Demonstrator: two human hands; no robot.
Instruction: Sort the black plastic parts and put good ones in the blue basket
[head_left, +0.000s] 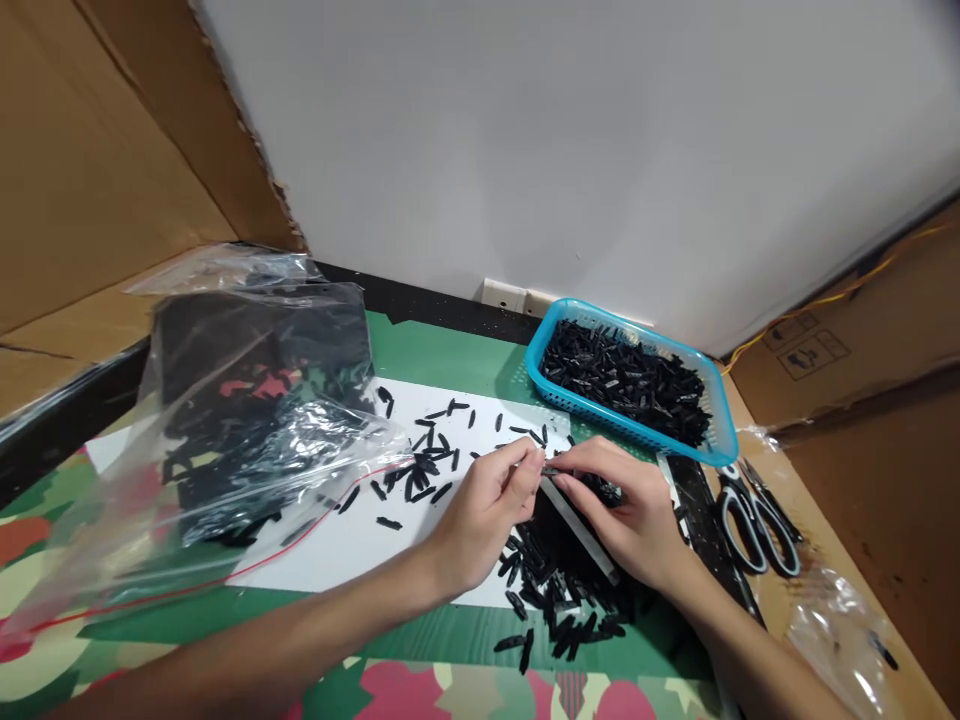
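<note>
My left hand (491,515) and my right hand (630,505) meet above the white sheet (300,555), fingertips almost touching. Between their pinched fingers is a small black strip-like piece (550,473); its exact kind is too small to make out. Under my right hand lies a flat dark bar with a pale edge (581,535), partly hidden. Loose black pieces (559,605) are heaped below the hands, and others (424,470) lie scattered on the sheet to the left.
A blue plastic basket (534,355) full of black pieces stands at the back right. Left is a clear zip bag (300,470) with black pieces inside. Scissors (757,525) lie at the right beside crumpled plastic (847,630). Cardboard (112,150) and a white wall (585,150) enclose the table.
</note>
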